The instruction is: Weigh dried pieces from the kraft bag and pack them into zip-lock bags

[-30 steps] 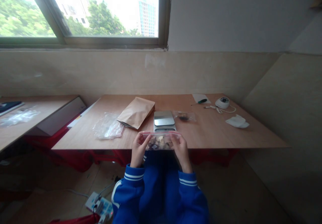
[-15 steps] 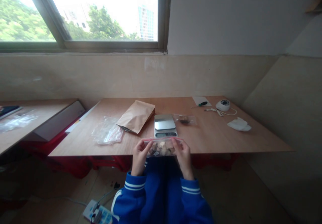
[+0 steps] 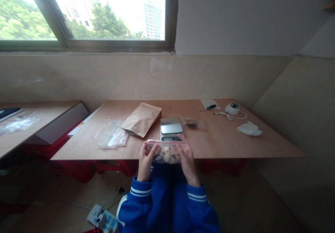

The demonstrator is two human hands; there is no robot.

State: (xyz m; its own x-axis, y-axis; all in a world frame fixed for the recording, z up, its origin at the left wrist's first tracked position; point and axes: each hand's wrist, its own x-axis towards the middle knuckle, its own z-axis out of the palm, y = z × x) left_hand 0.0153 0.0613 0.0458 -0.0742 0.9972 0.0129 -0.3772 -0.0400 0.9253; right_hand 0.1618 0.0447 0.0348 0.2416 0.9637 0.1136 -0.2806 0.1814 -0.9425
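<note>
Between my hands is a clear zip bag (image 3: 167, 154) with a red strip along its top, holding pale and brown dried pieces and a small white packet. My left hand (image 3: 145, 161) grips the bag's left side, thumb on the front. At the right side my right hand (image 3: 187, 160) holds it, thumb in front and one finger raised above the strip. Just behind the bag stands a kitchen scale (image 3: 171, 126) with a bare metal plate; its display is partly covered by the bag and fingers.
Left of the scale lie a brown paper pouch (image 3: 143, 119) and flat clear bags (image 3: 112, 135). On its right rests a small filled bag (image 3: 193, 123). Farther right are a screwdriver (image 3: 211, 106), a white dome camera (image 3: 232, 109) with cable and a crumpled white wrapper (image 3: 249, 128).
A finger of my right hand has lifted above the bag's strip, and that hand has shifted slightly left. The bag's top edge now sits a little higher, nearer the scale's display.
</note>
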